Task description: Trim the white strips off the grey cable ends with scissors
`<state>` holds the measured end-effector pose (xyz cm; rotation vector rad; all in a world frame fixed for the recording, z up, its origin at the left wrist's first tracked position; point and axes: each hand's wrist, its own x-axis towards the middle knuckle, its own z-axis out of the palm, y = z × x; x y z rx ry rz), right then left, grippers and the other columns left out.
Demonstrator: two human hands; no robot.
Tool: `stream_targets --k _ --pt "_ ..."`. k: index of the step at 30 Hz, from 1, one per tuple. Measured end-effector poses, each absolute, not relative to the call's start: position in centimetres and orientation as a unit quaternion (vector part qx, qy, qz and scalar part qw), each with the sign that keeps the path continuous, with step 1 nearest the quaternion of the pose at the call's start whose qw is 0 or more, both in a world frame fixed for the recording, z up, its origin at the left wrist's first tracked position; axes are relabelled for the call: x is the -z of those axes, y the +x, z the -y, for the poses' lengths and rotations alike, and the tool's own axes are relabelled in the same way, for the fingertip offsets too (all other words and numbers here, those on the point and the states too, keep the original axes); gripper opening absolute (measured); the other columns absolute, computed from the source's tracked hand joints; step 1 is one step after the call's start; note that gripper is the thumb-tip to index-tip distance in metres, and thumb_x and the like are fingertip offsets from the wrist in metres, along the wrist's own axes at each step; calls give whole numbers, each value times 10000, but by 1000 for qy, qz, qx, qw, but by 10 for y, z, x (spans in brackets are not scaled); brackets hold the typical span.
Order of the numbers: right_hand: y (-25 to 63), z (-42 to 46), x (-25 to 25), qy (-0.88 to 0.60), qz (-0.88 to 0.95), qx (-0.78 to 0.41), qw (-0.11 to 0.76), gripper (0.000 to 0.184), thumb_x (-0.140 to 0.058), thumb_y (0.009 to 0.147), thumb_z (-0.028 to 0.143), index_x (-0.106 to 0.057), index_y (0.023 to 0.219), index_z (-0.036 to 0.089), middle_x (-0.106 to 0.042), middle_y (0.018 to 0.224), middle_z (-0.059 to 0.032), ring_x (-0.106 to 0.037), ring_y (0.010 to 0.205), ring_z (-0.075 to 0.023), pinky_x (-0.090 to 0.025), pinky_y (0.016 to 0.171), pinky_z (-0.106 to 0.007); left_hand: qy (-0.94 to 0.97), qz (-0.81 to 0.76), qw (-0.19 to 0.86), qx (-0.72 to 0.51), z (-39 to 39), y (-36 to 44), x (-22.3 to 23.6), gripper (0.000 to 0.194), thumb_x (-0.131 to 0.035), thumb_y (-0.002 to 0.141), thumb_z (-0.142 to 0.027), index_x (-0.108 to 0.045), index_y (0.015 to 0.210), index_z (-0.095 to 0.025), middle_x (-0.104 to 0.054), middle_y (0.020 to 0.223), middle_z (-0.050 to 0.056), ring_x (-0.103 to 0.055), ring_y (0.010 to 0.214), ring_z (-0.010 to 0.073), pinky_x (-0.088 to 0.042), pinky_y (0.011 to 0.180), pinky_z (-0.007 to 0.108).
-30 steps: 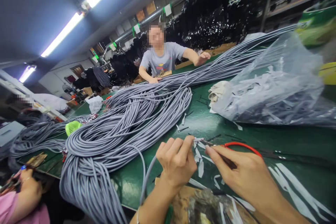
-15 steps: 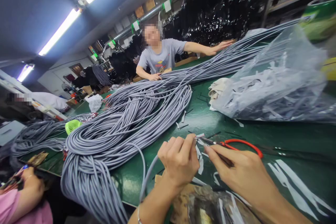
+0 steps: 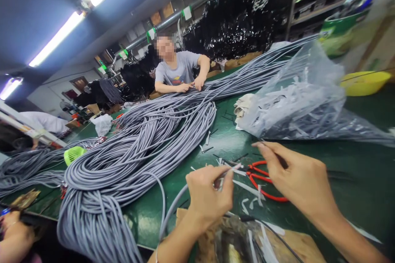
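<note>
My left hand (image 3: 208,195) is closed in a pinch around the end of a grey cable (image 3: 176,201). The cable's pale tip (image 3: 236,167) pokes out past the thumb and forefinger. Up and to the right, apart from the cable, my right hand (image 3: 298,172) has thumb and fingers pressed together; what they hold, if anything, is too small to make out. Red-handled scissors (image 3: 257,185) lie on the green table (image 3: 226,146) between my hands. White strips (image 3: 248,187) and black offcuts are scattered around them.
A large heap of grey cables (image 3: 138,144) stretches across the table at left. A clear bag of white scraps (image 3: 296,111) stands at right, near a yellow bowl (image 3: 365,84). Cardboard (image 3: 300,242) lies below my hands. Across the table, a person (image 3: 179,70) touches the cables.
My right hand has moved up and right, away from my left hand and the cable tip. The person opposite has drawn in an outstretched arm, bringing both hands together at the cables.
</note>
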<state>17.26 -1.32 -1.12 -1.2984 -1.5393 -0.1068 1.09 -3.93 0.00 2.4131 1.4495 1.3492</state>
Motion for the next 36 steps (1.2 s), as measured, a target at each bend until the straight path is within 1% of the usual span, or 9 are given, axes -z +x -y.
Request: stream_targets --k 2,6,11,13,15,18,21,27,36 --pt "169 15 6 -473 684 -17 554 370 -400 932 427 -692 857 213 -718 730 -57 -648 579 -162 -450 527 -253 759 -493 64 -421 36 8 -2 234 -530 853 -237 -740 775 -170 -627 525 7 -516 436 112 -354 458 238" --pt "159 20 6 -417 709 -90 562 280 -512 875 401 -710 779 228 -662 624 -19 -599 519 -136 -448 525 -246 771 -493 83 -395 32 2 -4 219 -544 859 -242 -750 865 -166 -680 613 28 -552 486 128 -420 498 240" --pt "163 13 12 -461 641 -375 487 434 -618 700 582 -565 483 210 -522 456 -1 -464 423 -127 -368 420 -258 847 -401 21 -349 28 -2 0 239 -524 895 -230 -753 848 -179 -660 635 40 -583 572 148 -452 528 240" --pt "164 10 12 -444 595 -493 453 511 -659 591 673 -519 444 203 -469 426 17 -415 408 -109 -352 407 -251 862 -354 42 -362 28 -3 1 264 -516 911 -263 -751 827 -176 -665 642 43 -585 576 142 -464 537 233" --pt "163 8 10 -435 557 -536 462 560 -671 525 730 -519 440 197 -453 426 25 -389 410 -98 -352 410 -248 856 -335 81 -384 28 -2 0 304 -502 924 -303 -751 823 -161 -670 642 49 -582 566 138 -467 536 230" --pt "163 13 3 -454 533 -478 530 553 -677 528 741 -628 539 190 -570 525 -11 -474 483 -125 -414 468 -258 825 -381 122 -398 29 -2 -4 345 -488 925 -342 -751 817 -146 -655 606 51 -554 529 136 -439 505 236" --pt "165 20 -2 -450 575 -380 568 494 -656 624 694 -718 667 206 -644 605 -38 -510 496 -139 -414 445 -254 792 -426 162 -407 29 -3 -8 364 -497 915 -362 -752 780 -141 -625 565 40 -516 496 129 -390 478 234" --pt "165 23 0 -395 664 -252 582 284 -613 790 453 -741 717 211 -583 513 -7 -429 369 -96 -312 323 -219 754 -443 231 -426 29 -5 -10 359 -507 897 -346 -754 746 -134 -582 545 26 -462 484 115 -324 459 224" --pt "159 25 5 -394 705 -197 555 185 -554 804 259 -658 661 205 -576 509 18 -461 391 -93 -356 365 -209 734 -480 192 -441 29 1 -5 318 -516 863 -292 -757 750 -117 -605 539 38 -478 458 112 -336 443 213"
